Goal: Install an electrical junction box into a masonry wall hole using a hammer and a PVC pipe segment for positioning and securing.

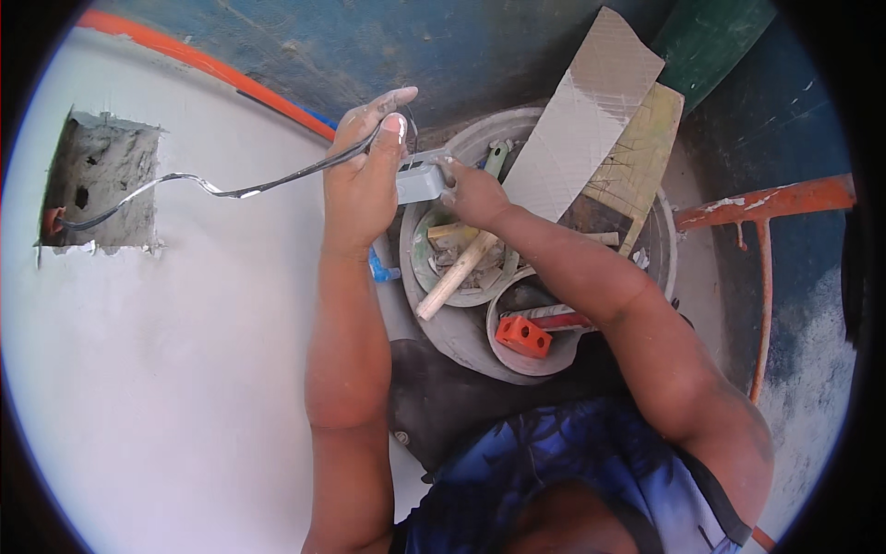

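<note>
A black electrical cable (pixel 268 187), smeared with white, runs from an orange conduit end in the wall recess (pixel 111 180) to my left hand (pixel 363 189). That hand grips the cable between thumb and palm, its index finger stretched upward. Beside it, my right hand (pixel 473 194) pinches the right end of a small grey electrical box (pixel 420 183). The box's left end meets my left hand, whose other fingers are hidden behind it. The cable loops past the left thumb above the box; where it ends cannot be made out.
Below my hands stands a large round grey tub (pixel 434 337) with smaller buckets, a wooden stick (pixel 455 277), an orange level (pixel 524 336) and cardboard (pixel 586 115). An orange pipe (pixel 212 66) runs along the wall; an orange metal bar (pixel 766 201) juts in at right.
</note>
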A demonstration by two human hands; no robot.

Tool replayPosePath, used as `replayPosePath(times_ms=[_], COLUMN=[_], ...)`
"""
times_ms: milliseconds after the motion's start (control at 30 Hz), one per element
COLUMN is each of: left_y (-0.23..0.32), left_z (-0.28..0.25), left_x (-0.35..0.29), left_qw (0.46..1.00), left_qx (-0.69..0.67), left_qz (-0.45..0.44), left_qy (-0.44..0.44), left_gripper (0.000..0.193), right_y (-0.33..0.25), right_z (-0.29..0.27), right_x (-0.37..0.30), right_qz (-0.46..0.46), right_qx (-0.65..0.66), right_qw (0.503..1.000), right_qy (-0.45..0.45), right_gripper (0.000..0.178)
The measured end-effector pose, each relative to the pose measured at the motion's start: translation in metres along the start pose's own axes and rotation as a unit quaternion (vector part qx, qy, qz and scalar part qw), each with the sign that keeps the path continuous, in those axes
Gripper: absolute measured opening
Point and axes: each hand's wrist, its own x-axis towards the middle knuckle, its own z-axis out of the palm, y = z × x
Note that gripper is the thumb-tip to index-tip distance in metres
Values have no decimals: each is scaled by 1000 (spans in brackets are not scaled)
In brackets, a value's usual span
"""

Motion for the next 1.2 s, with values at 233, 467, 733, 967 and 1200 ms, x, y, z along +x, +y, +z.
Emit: replayPosePath(times_ms=[233, 467, 733, 967, 1200], left_y=[36, 56, 53, 57, 58], left_z=[14, 17, 16, 20, 30], left_x=[22, 32, 35, 28, 27], left_qw=[996, 993, 979, 975, 971], left_qx=[-20, -15, 48, 26, -25], left_qz=[82, 110, 196, 220, 233], left_qy=[41, 41, 24, 9, 40], left_gripper=[34, 30, 21, 21, 24], right_y=[-15, -19, -9, -1, -12], right_z=[-42, -75, -89, -103, -103], right_x=[-10, -27, -44, -50, -51], right_qz=[-53, 22, 12, -1, -58], right_qx=[51, 80, -49, -47, 39], right_qw=[993, 997, 993, 986, 995], right_qy=[96, 8, 110, 160, 71], right_gripper=[58, 54, 53, 52, 55])
